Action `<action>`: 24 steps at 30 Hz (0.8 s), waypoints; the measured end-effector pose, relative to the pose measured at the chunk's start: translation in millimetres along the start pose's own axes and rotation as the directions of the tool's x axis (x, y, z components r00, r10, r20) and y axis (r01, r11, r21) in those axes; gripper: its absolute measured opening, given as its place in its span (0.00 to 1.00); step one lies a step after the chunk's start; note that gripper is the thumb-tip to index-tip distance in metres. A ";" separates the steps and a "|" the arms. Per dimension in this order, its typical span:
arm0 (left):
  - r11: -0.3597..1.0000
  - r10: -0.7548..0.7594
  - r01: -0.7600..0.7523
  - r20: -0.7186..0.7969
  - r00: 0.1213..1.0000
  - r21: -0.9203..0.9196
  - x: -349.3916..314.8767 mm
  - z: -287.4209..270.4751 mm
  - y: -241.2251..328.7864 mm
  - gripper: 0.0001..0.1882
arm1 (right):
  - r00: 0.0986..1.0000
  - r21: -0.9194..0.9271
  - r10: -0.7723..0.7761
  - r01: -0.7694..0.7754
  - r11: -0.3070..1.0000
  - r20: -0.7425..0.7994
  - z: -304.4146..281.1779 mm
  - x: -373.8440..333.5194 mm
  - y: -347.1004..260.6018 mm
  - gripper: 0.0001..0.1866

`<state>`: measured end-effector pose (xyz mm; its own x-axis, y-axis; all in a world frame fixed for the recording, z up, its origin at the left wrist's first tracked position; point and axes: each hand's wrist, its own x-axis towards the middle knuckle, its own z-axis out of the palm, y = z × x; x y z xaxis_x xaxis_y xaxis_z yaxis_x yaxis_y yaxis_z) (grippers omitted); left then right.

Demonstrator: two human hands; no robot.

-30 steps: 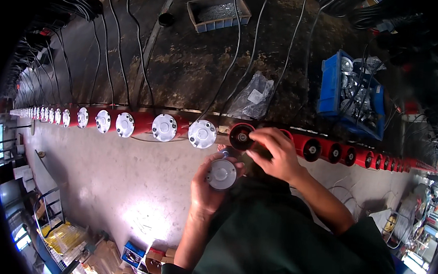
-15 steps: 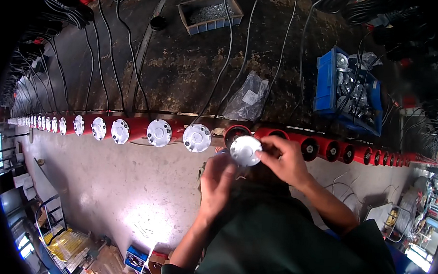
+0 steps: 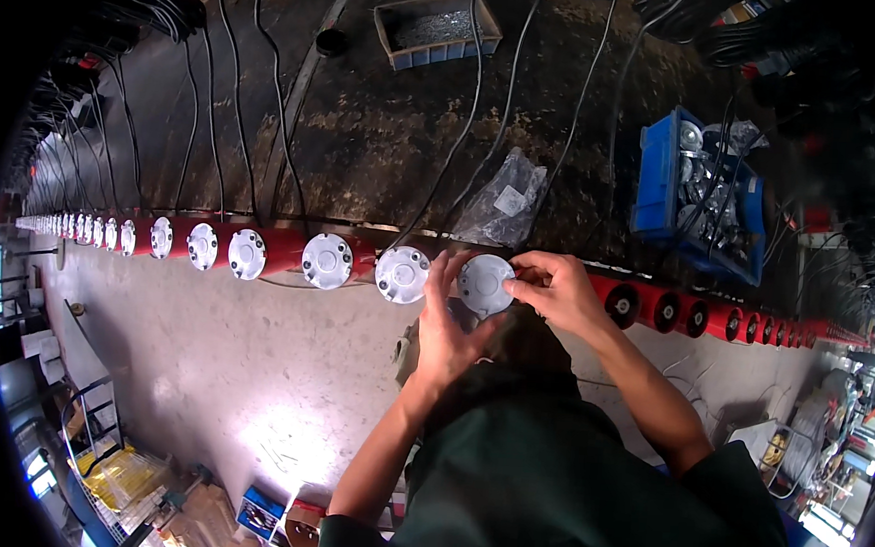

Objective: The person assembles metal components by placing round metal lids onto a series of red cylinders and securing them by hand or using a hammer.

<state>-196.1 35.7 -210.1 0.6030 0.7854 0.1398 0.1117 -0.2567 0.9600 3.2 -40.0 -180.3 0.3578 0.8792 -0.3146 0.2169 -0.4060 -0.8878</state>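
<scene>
A round silver metal end cap (image 3: 486,284) sits in front of the open end of a red cylinder in the row at the table's near edge. My right hand (image 3: 560,293) pinches the cap's right rim between thumb and fingers. Around its left and lower rim curves my left hand (image 3: 446,326), fingers upright and thumb below. The cap hides the cylinder's mouth, so I cannot tell whether they touch. Just left, another red cylinder carries a fitted silver cap (image 3: 401,274) with dark screw holes.
Capped cylinders (image 3: 247,254) continue leftward; uncapped ones (image 3: 622,303) run right. On the dark table are a clear plastic bag (image 3: 503,202), a tray of small metal parts (image 3: 437,43) and a blue bin of silver parts (image 3: 664,177). Black cables (image 3: 468,105) cross it.
The silver cap has risen to the cylinder's end and turned more face-on. My left hand has moved up to its left rim; the right hand keeps its pinch.
</scene>
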 end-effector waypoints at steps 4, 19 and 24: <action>1.000 -0.008 0.008 -0.007 1.000 -0.021 -0.7 1.1 -0.2 0.59 | 1.000 -0.050 0.010 -0.008 0.999 0.029 -1.0 1.8 -1.9 0.15; 0.999 -0.026 0.028 -0.071 0.997 0.029 -4.0 11.8 -1.4 0.49 | 0.981 -0.377 -0.157 0.188 0.907 0.110 -19.1 10.6 8.1 0.25; 0.990 0.050 -0.042 -0.062 0.997 0.133 -1.6 10.2 -3.8 0.47 | 0.981 -0.350 -0.165 0.191 0.917 0.105 -19.0 12.8 14.7 0.23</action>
<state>-189.4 29.7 -216.4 0.5576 0.8049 0.2029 0.1907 -0.3621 0.9124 28.2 -39.5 -191.0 0.2197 0.9553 -0.1978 0.5854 -0.2913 -0.7566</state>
